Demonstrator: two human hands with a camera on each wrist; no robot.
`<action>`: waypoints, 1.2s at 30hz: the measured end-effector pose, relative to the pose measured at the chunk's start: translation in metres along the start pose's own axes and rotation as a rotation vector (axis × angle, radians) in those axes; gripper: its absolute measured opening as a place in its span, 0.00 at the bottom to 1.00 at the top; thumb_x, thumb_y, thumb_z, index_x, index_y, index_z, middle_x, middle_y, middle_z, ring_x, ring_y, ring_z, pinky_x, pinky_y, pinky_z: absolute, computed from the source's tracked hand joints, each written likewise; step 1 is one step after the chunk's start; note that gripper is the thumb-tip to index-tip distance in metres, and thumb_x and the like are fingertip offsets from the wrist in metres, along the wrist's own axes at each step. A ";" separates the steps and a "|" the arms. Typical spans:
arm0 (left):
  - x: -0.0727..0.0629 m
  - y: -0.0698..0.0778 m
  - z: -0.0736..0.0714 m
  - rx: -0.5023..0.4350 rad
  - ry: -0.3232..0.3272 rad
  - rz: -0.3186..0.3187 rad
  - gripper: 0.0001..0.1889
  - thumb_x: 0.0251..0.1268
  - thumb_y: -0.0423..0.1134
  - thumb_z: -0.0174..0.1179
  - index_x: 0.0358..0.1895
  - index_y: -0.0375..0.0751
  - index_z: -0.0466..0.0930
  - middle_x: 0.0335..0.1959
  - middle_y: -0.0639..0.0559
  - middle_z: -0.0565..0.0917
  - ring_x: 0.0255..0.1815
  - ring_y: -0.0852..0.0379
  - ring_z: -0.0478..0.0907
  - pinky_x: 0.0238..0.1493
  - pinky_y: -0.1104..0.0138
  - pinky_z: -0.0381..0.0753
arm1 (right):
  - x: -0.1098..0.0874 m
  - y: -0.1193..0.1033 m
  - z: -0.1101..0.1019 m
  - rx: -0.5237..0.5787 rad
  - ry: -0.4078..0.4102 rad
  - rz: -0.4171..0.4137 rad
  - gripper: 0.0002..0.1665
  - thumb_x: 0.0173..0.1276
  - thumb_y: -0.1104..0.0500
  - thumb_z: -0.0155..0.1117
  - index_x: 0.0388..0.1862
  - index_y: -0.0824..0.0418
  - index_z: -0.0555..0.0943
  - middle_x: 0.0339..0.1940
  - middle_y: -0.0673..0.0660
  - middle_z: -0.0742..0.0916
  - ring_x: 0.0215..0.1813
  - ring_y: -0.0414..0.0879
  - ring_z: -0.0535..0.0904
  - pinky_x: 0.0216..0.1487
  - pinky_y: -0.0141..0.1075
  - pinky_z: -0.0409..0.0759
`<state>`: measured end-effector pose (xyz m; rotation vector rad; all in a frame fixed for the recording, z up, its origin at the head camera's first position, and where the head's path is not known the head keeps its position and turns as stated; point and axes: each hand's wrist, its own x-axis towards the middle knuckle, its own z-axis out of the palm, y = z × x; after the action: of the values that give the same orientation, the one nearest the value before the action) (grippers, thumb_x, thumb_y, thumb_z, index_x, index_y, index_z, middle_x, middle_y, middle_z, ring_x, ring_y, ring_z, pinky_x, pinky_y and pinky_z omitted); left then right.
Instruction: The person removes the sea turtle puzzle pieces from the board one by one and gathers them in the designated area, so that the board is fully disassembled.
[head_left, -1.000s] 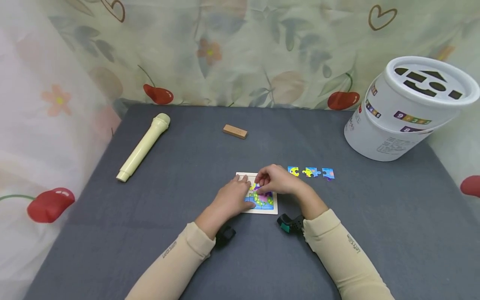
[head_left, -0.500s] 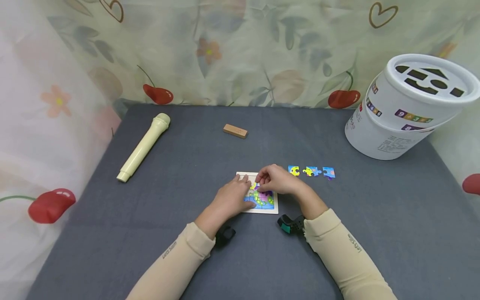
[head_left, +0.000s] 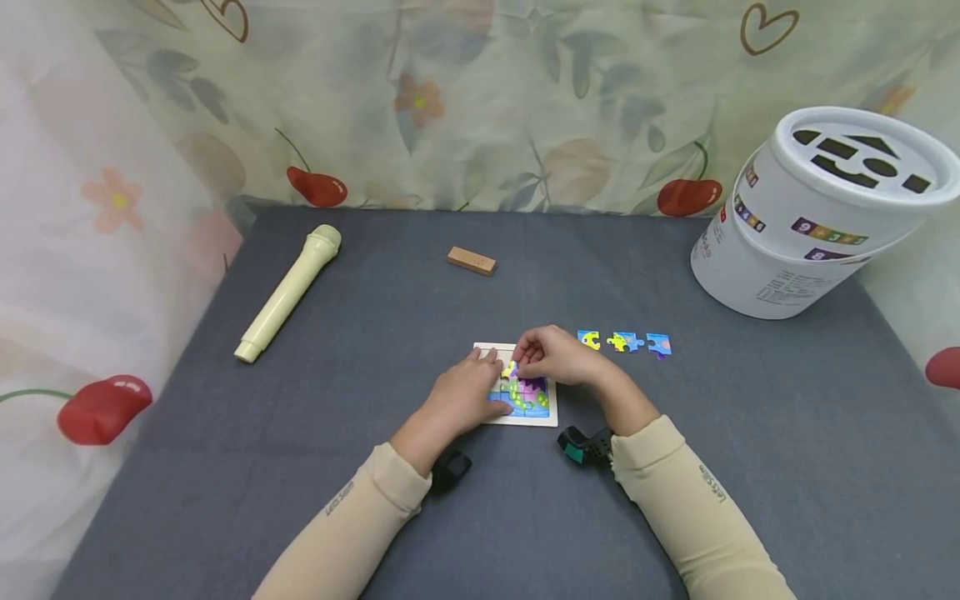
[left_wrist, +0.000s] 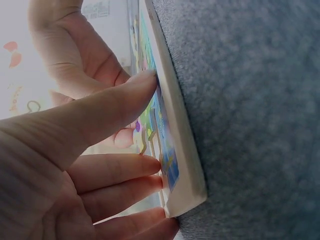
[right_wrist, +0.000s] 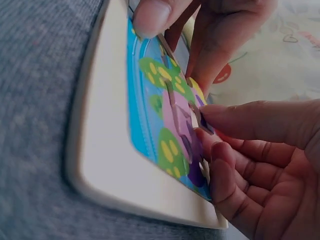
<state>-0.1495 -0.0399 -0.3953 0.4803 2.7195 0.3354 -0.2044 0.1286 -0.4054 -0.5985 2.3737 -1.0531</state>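
A small jigsaw puzzle in a pale wooden frame (head_left: 551,422) lies flat on the grey-covered table. My left hand (head_left: 467,395) rests on its left side, thumb on the lower pieces and fingertips by the far left edge. In the left wrist view that thumb (left_wrist: 115,107) is nearly straight on the picture. With thumb and fingers, my right hand (head_left: 562,357) pinches a yellow and purple puzzle piece (head_left: 512,369), tilted over the board's upper part. The right wrist view shows the pinched puzzle piece (right_wrist: 200,120) close above the fitted pieces; my fingers partly cover it.
Three loose puzzle pieces, one being a blue piece (head_left: 658,344), lie in a row right of the board. Farther back are a wooden block (head_left: 472,261), a cream toy microphone (head_left: 288,292) at left, and a white bucket (head_left: 795,250) with a slotted lid at right.
My right hand has lifted very slightly, and the yellow and purple piece shows more clearly, tilted in its fingers. The left hand stays where it was on the board.
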 end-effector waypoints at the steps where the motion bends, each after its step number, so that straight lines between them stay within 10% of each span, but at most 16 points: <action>1: 0.000 0.000 0.000 -0.001 0.000 -0.002 0.34 0.57 0.52 0.64 0.66 0.41 0.68 0.71 0.46 0.62 0.74 0.46 0.53 0.65 0.51 0.67 | 0.000 0.000 0.000 0.009 -0.001 0.000 0.07 0.59 0.66 0.65 0.36 0.68 0.79 0.28 0.56 0.81 0.30 0.40 0.74 0.34 0.27 0.75; 36: 0.000 -0.001 0.000 -0.013 0.004 0.003 0.33 0.56 0.52 0.64 0.64 0.42 0.70 0.71 0.46 0.63 0.74 0.46 0.54 0.65 0.50 0.67 | -0.002 0.012 -0.004 0.289 -0.006 0.108 0.08 0.59 0.65 0.66 0.33 0.71 0.82 0.20 0.49 0.84 0.20 0.37 0.72 0.21 0.27 0.71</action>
<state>-0.1500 -0.0410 -0.3959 0.4804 2.7188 0.3553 -0.2076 0.1390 -0.4119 -0.3640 2.1664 -1.3102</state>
